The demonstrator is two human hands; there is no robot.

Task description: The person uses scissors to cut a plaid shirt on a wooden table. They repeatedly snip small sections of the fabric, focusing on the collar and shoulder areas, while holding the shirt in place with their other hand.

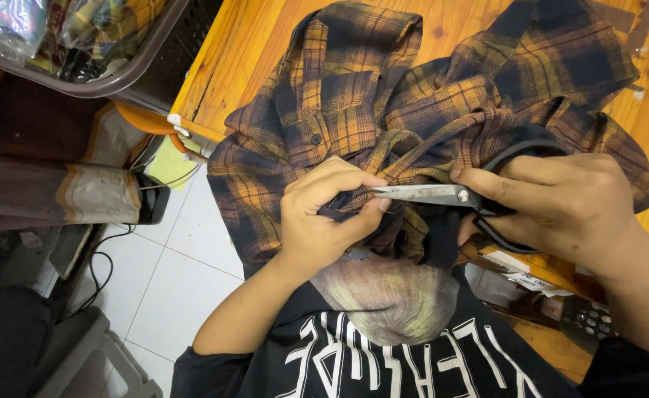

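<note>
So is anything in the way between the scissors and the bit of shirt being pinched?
Nothing visible. The right hand holds the scissors, and their blade tips already reach the fold of plaid shirt pinched by the left hand. Whether the blades are around the cloth cannot be told.

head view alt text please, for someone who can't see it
A left hand pinches a yellow and dark plaid shirt while the right hand holds black-handled scissors to it, over a wooden table.
</note>
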